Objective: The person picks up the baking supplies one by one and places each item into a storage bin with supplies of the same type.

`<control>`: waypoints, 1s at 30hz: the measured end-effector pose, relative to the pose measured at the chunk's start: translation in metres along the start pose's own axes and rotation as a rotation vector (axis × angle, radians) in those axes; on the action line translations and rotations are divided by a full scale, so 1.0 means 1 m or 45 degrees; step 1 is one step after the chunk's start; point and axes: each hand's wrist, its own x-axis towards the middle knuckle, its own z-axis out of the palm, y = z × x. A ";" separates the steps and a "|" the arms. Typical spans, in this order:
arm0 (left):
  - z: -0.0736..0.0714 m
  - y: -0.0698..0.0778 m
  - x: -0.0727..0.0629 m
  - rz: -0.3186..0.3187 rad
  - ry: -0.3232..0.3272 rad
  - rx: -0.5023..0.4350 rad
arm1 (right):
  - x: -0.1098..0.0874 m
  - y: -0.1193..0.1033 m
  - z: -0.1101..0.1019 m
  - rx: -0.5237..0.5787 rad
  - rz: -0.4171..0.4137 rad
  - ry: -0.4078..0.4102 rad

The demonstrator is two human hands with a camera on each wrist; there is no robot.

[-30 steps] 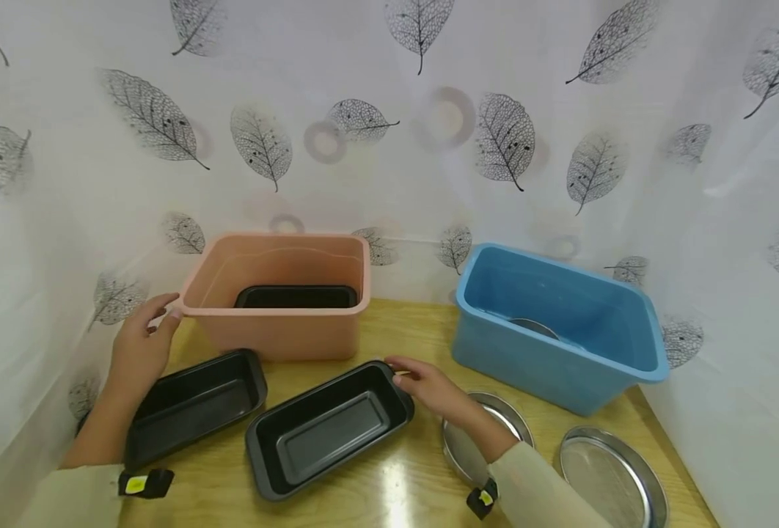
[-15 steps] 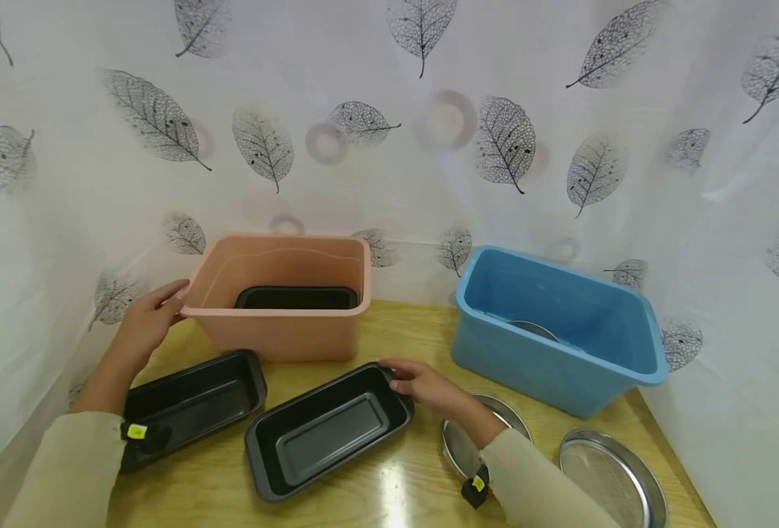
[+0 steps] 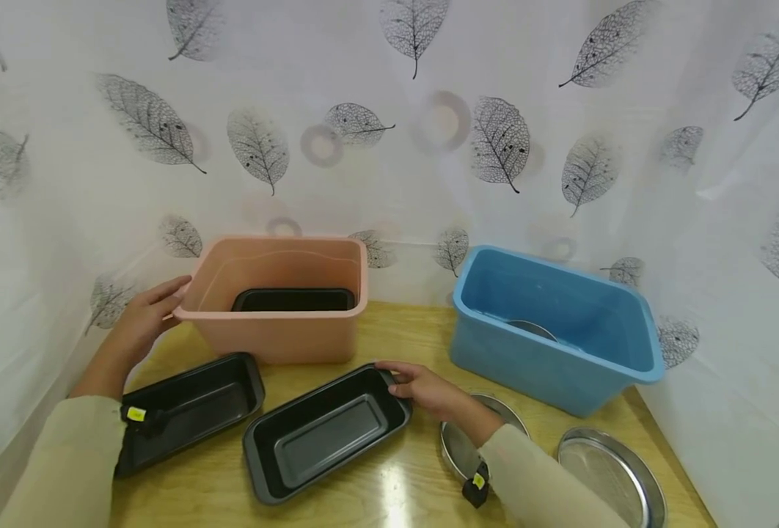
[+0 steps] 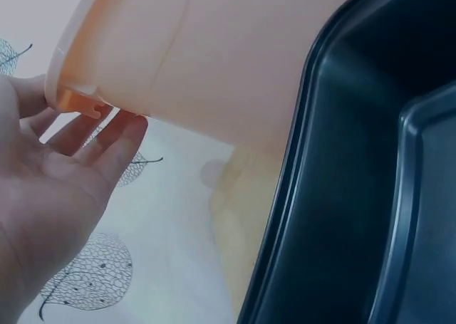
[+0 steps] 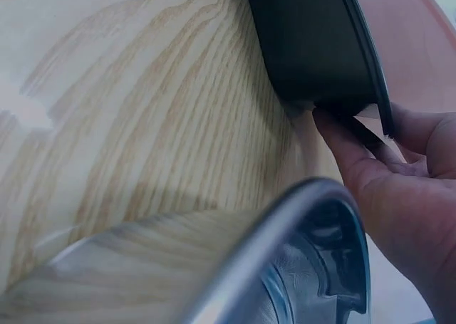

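Observation:
My left hand (image 3: 140,317) grips the left front corner of the pink bin (image 3: 277,336), its fingers curled under the rim in the left wrist view. Inside that bin is another dark pan (image 3: 297,299). With my right hand (image 3: 425,390) I pinch the right end of a black loaf pan (image 3: 326,433), thumb on the rim and fingers below in the right wrist view. That pan lies on the wooden table, angled, in front of the pink bin. A second black loaf pan (image 3: 191,403) lies to its left, partly behind my left wrist.
A blue bin (image 3: 554,367) stands at the back right with a round metal item (image 3: 532,330) inside. Two round metal pans (image 3: 458,447) (image 3: 610,477) lie at the right, one partly under my right forearm. Leaf-patterned curtain (image 3: 403,183) encloses the table's back and sides.
My left hand has moved slightly up and closed round the pink bin's rim corner. My right fingers have shifted a little on the loaf pan's end. The pans and bins stay in place.

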 end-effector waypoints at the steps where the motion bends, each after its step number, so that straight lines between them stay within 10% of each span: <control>1: 0.000 -0.002 0.000 0.007 0.001 -0.037 | 0.000 0.000 0.000 0.002 0.006 -0.003; 10: 0.000 -0.010 0.000 0.061 -0.047 -0.376 | 0.000 0.003 0.000 -0.044 0.031 0.003; 30: 0.003 -0.016 0.000 0.147 -0.129 -0.586 | -0.004 0.004 0.007 -0.088 0.004 -0.020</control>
